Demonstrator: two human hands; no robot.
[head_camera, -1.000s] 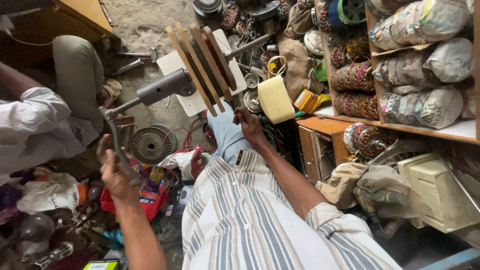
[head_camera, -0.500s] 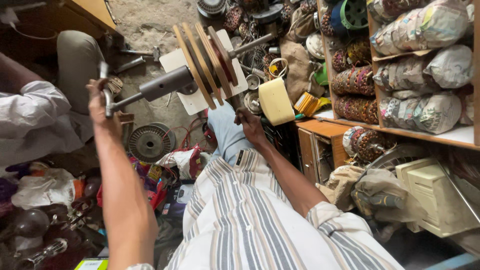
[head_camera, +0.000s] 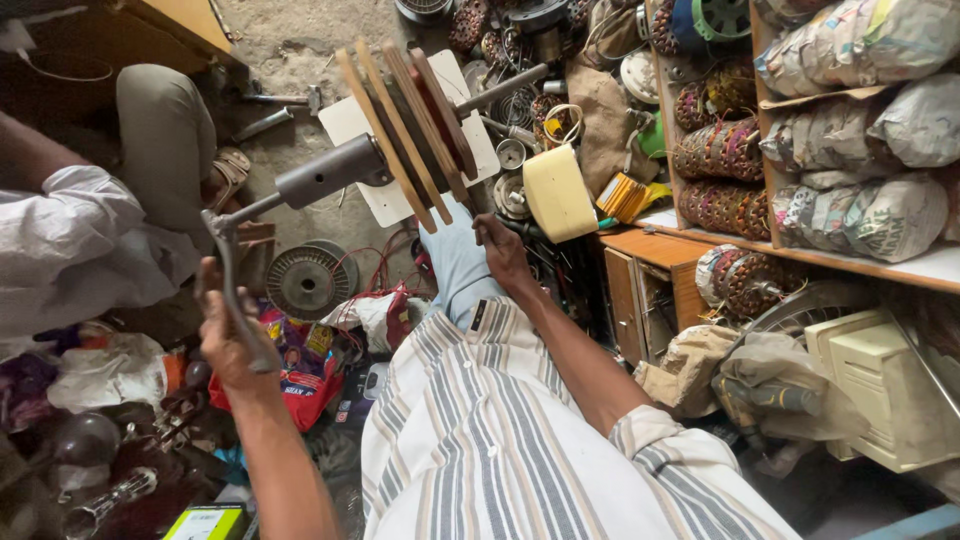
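Winder (head_camera: 400, 130): hand-cranked coil winding rig, grey shaft with several wooden discs on it, held tilted above the floor, up and between both hands. Dark wire wound between the discs. Crank (head_camera: 235, 290) is a bent metal bar off the shaft's lower end. Left hand (head_camera: 232, 340) closed around the crank handle, fingers wrapped, wrist below. Right hand (head_camera: 503, 250) sits just under the discs, fingers curled near the wire; thumb and fingers look pinched together, but what they pinch is too small to tell. Right forearm runs back over the striped shirt (head_camera: 500, 440) of the wearer.

Just past the right hand: cream block (head_camera: 558, 192), touching nothing of the winder. Behind the discs, a white board (head_camera: 380, 150) lies on the floor. Between the hands, lower: round metal fan grille (head_camera: 307, 280) flat on the ground, red wires beside it. Below the left hand: red bag (head_camera: 300, 385) and mixed clutter. Left of the left hand: another person seated, white sleeve (head_camera: 70, 250), bent knee, sandal. Right of the right hand: wooden cabinet (head_camera: 645, 285), shelf (head_camera: 860, 255) above it stacked with copper-wound stators and paper-wrapped bundles. Cream housing (head_camera: 880, 390) far right, well apart from both hands.
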